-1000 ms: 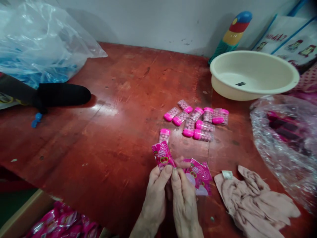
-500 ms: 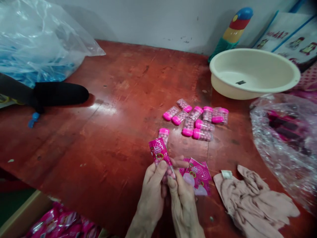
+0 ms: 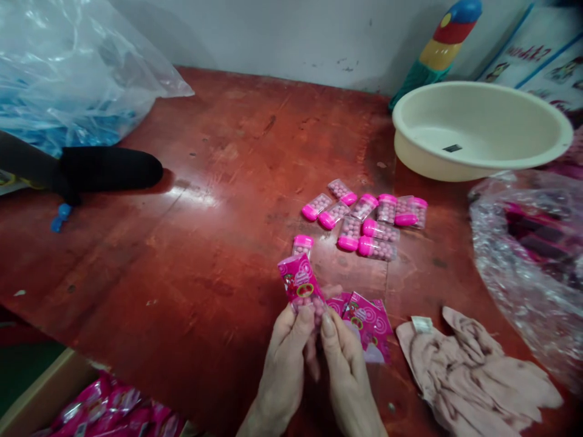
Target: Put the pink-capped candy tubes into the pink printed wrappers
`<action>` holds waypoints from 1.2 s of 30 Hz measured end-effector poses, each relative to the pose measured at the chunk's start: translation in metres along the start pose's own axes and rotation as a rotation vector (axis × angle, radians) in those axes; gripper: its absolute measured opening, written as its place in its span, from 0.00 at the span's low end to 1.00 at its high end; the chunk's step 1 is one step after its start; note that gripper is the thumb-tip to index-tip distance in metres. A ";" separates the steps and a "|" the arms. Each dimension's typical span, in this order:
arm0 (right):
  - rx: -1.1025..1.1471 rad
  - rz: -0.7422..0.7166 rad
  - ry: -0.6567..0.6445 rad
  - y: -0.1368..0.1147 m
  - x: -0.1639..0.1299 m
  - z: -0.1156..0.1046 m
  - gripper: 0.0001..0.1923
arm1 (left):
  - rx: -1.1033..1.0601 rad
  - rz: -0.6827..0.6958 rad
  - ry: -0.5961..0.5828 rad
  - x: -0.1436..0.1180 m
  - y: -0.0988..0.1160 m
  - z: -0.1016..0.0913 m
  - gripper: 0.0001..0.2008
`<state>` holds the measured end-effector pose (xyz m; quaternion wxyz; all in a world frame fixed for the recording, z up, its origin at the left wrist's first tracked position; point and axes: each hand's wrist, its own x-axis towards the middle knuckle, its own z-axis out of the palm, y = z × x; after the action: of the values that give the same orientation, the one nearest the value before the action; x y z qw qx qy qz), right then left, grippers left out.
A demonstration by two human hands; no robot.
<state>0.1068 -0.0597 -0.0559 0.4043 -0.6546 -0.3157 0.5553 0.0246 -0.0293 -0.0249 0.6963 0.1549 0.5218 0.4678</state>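
Worktop: red-brown wood, lacquered and glossy, with scuffs and dull worn patches. Sachet between the hands: glossy pink printed foil or plastic film. Small tubes: clear plastic bodies with smooth, shiny pink plastic caps. Basin: cream plastic, smooth, slight sheen. Rag: soft matt pinkish cloth, creased. Bags: thin clear plastic film, crinkled and reflective.

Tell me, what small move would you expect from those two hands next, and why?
Probably pushing the candy tube deeper into the pink wrapper. The left hand and right hand both pinch it at the wrapper's lower end, where pink beads show, not yet fully covered.
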 end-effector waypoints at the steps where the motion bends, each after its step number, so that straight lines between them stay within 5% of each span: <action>1: 0.017 -0.006 -0.016 0.000 0.002 -0.001 0.19 | 0.026 0.015 0.003 0.000 0.002 -0.001 0.20; 8: 0.309 -0.004 -0.221 -0.016 0.000 0.010 0.20 | 0.343 0.301 0.130 0.001 0.016 -0.015 0.10; 12: 0.417 -0.007 -0.279 -0.021 0.001 0.014 0.19 | 0.443 0.405 0.080 0.001 0.021 -0.018 0.09; 24: 0.322 -0.029 -0.297 -0.022 0.002 0.013 0.21 | 0.811 0.795 -0.003 0.011 0.028 -0.027 0.12; 28: 0.320 -0.028 -0.299 -0.022 -0.001 0.016 0.21 | 0.848 0.833 0.000 0.013 0.030 -0.028 0.12; 32: 0.427 -0.035 -0.251 -0.016 -0.005 0.023 0.21 | 0.861 0.852 -0.013 0.014 0.029 -0.027 0.12; 36: 0.511 -0.056 -0.158 -0.007 -0.007 0.027 0.19 | 0.960 1.020 -0.049 0.017 0.024 -0.029 0.09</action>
<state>0.0789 -0.0578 -0.0479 0.5458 -0.4771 -0.2140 0.6547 -0.0121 -0.0106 -0.0294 0.2559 0.6813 0.5170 0.4506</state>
